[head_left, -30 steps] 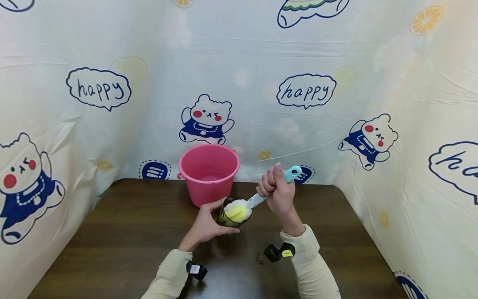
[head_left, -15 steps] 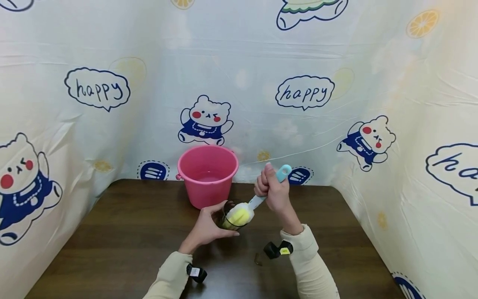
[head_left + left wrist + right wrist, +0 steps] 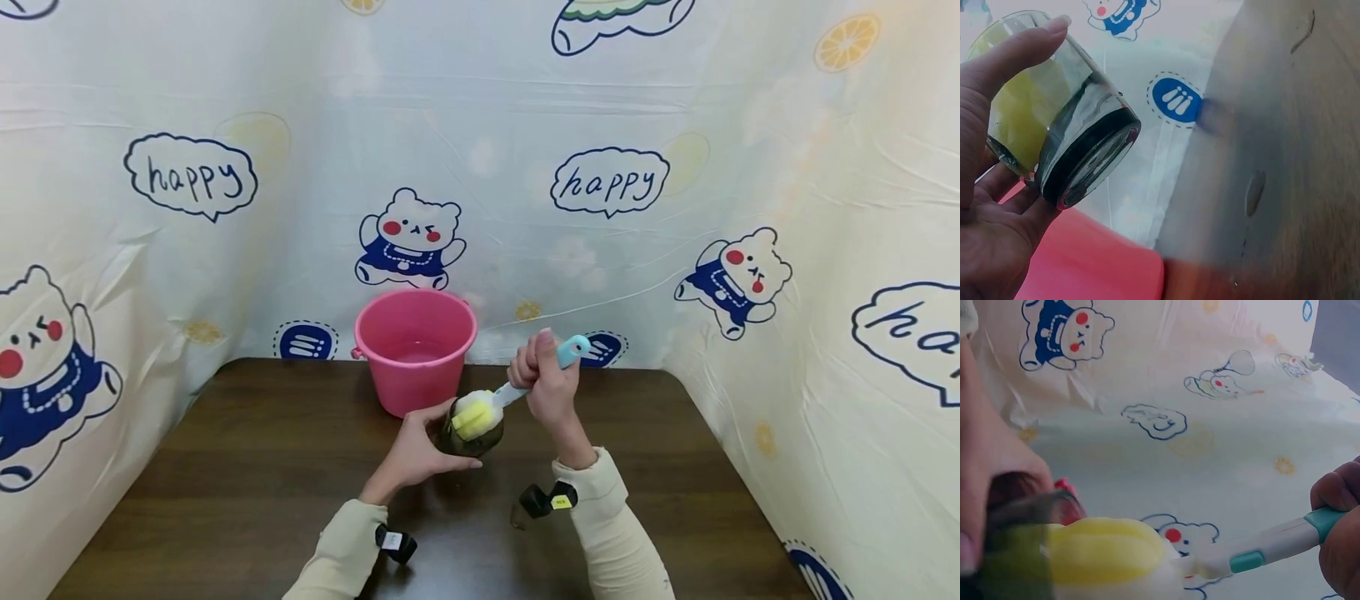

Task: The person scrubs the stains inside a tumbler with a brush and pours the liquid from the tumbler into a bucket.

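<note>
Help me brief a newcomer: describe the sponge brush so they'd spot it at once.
Start at the pink bucket near the far edge of the table. Just in front, the left hand holds a dark transparent cup. Slanting from it to the right hand is the sponge brush, the only item with a yellow and white sponge.

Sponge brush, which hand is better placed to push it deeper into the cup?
Likely the right hand: it holds the sponge brush by its handle, with the sponge end partly inside the cup. The left hand grips the cup, so it seems better suited to steadying it.
</note>
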### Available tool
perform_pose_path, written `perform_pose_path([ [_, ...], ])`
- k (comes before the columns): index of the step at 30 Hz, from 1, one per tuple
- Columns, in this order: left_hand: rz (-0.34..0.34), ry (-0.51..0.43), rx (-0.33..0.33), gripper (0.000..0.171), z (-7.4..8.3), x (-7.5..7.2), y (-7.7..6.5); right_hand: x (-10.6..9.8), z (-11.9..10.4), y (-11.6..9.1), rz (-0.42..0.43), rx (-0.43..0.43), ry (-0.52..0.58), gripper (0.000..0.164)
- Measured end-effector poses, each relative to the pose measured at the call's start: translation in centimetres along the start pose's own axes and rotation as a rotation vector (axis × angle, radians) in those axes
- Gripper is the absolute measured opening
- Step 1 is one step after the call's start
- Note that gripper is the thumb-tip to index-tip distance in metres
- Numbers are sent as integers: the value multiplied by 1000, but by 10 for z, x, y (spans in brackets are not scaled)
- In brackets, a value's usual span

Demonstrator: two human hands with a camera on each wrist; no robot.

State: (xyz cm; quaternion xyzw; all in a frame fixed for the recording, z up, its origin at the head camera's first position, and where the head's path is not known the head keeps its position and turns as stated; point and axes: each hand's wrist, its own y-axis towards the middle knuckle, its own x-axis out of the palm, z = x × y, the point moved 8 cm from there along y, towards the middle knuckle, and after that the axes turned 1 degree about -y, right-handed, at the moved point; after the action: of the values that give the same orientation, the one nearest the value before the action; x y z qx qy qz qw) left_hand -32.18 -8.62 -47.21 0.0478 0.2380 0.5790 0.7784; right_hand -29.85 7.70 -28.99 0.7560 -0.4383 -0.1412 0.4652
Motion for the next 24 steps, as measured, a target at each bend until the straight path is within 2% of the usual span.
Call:
perform_pose_path([
  [4, 5, -13, 16, 87, 3, -1, 2, 11, -2, -2, -42, 15, 43, 55],
  [11, 22, 14, 4, 87, 4, -4, 6, 3, -11, 0, 13, 39, 101, 55],
  [18, 23, 40, 44, 86, 9, -7, 12, -1, -1, -8, 34, 87, 92, 53],
  [24, 0, 47, 16, 89, 8, -5, 9, 0, 1, -15, -1, 119, 56, 54],
])
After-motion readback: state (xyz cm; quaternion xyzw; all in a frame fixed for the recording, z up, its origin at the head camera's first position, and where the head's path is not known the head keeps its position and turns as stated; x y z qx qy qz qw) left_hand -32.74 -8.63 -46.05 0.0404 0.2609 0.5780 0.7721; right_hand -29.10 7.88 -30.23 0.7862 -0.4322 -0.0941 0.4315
